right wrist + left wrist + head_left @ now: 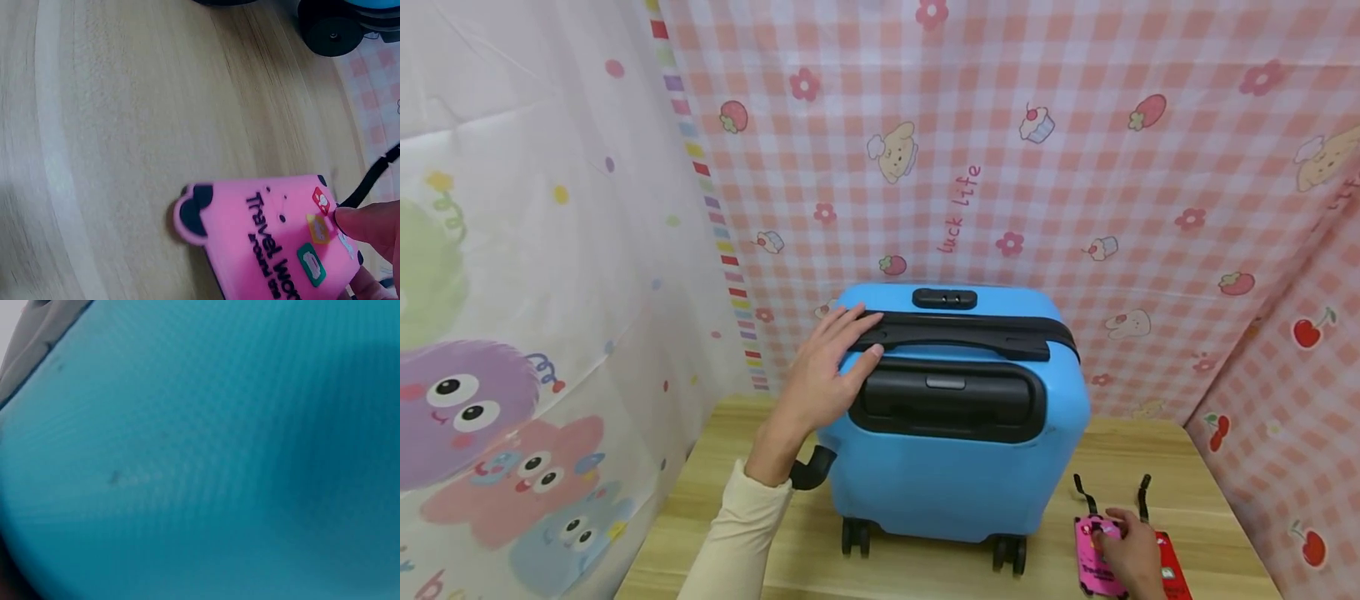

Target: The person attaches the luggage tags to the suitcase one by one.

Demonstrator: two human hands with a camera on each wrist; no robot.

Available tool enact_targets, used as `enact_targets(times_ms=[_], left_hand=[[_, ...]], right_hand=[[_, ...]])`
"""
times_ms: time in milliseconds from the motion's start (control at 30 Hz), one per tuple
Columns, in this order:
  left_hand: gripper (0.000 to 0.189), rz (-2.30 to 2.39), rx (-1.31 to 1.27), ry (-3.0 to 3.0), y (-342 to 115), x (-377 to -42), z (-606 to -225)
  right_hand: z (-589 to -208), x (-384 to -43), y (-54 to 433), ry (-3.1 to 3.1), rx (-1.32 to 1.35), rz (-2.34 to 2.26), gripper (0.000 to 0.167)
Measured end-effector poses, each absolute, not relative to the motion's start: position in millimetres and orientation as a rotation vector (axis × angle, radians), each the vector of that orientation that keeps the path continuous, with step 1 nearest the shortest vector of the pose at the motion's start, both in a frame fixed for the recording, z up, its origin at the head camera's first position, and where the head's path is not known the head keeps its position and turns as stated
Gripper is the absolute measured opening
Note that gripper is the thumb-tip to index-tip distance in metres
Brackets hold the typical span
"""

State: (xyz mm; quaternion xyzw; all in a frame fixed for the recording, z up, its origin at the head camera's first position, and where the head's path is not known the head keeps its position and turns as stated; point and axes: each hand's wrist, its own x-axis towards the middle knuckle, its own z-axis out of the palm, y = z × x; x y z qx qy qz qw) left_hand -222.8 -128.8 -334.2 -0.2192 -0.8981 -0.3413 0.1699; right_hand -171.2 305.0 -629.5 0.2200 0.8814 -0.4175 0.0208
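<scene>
A blue suitcase (936, 492) stands upright on its black wheels (855, 537) on the tabletop (722, 517). The left hand (827, 371) rests on the suitcase's top left corner, its fingers extended and relaxed across the left end of the black carry handle (962, 337); its wrist view shows mostly the suitcase's blurred blue shell.

To the right of the suitcase, near its front wheels, lie 2 luggage tags. The right hand (1123, 546) pinches the pink tag (1092, 568) at an edge, thumb on its printed face, where "Travel" can be read. Its black strap (1084, 493) points back alongside the suitcase. The red tag (1174, 571) lies farther right of the suitcase, partly hidden by that hand.

Behind the suitcase hangs a pink checked cloth (1075, 183); to its left, a white cloth (610, 292) with cartoon figures.
</scene>
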Motion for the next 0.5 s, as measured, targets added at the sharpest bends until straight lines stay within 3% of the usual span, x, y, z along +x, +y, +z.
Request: enact_targets(times_ms=[267,500], left_hand=[[0.047,-0.982,-0.615,-2.557,-129,-223,-334],[0.046,-0.977,-0.616,-2.55,-128,-223,-334]], right_hand=[[-622,-171,312,2.688,0.531,-1.282,0.057],[-617,-169,312,2.602,0.519,-1.303,0.05]])
